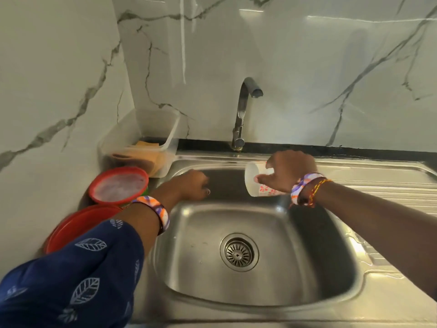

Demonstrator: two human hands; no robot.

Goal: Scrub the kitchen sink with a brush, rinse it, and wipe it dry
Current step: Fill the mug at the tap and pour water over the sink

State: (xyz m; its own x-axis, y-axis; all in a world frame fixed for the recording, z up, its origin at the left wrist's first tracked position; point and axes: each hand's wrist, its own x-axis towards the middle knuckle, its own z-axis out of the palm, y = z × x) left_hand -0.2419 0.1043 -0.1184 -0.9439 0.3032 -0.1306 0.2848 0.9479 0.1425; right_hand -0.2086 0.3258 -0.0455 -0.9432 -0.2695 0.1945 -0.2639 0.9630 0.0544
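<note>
A stainless steel sink (295, 311) fills the lower middle, with a round drain strainer (239, 252) in its basin. My right hand (287, 171) grips a white cup (254, 179) with pink flower prints, tipped on its side over the basin's far right corner. My left hand (194, 185) rests with curled fingers against the basin's far left wall; whether it holds anything is hidden. The tap (243, 110) stands behind the sink with no water running from it. No brush is in view.
A clear plastic tub (165, 143) with sponges or cloths sits at the back left corner. Red-rimmed lids or plates (118, 185) lie stacked left of the sink. A ribbed drainboard (378, 183) extends right. Marble-look walls close in behind and to the left.
</note>
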